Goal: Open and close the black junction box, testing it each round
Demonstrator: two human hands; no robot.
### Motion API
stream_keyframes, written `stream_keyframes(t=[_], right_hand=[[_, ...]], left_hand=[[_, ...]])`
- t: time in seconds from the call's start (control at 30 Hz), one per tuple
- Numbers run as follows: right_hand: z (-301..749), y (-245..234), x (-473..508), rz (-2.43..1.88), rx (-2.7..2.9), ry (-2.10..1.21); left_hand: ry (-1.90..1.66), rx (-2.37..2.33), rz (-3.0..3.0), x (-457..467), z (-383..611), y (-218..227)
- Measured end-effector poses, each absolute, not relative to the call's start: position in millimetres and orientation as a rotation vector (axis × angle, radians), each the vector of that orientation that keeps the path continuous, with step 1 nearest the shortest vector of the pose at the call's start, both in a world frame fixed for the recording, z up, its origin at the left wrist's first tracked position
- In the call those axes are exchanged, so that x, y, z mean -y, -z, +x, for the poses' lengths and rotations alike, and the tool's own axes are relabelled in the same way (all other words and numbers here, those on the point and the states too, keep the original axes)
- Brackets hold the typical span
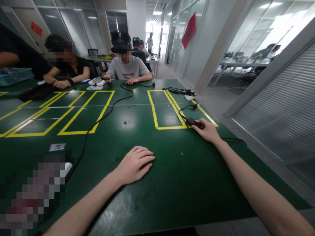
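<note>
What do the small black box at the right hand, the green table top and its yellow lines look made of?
Small black box: likely matte plastic, dull with a cable attached. Green table top: smooth glossy mat or laminate, mirroring ceiling lights. Yellow lines: probably adhesive tape, strips overlapping at corners.

A green table [187,177] with yellow tape outlines [156,113] stands between glass partition walls [211,39].

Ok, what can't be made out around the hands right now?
Head view only:
- Right hand: its fingers cover part of the black box, so the grip is unclear.
- Cable behind the right wrist: runs off the table edge, end hidden.
- Bottom-left patch: blurred; it hides most of a white object.
- Label: writing too small to read.
- Left hand: palm down, anything beneath is hidden.
</note>
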State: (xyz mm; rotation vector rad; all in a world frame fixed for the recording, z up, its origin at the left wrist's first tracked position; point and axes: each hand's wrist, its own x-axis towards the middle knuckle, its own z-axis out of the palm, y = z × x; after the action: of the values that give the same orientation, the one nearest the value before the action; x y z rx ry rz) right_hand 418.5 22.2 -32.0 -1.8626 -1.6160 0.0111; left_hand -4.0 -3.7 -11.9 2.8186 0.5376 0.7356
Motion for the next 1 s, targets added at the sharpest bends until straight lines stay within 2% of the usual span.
stream_keyframes(t=[0.33, 0.57, 0.77, 1.0], right_hand=[[427, 37, -34, -2.098, 1.42, 0.145], [433, 40, -40, -2.121, 1.449, 0.156], [437, 43, -40, -2.067, 1.249, 0.135], [453, 45, -41, -1.963, 0.896, -0.261]], left_hand=[[-0.736, -0.506, 2.781, 8, 0, 14], [-0.689, -0.484, 2.737, 10, 4, 17], [-0.647, -0.482, 2.708, 12, 4, 18], [-0.663, -0.497, 2.703, 10, 3, 17]])
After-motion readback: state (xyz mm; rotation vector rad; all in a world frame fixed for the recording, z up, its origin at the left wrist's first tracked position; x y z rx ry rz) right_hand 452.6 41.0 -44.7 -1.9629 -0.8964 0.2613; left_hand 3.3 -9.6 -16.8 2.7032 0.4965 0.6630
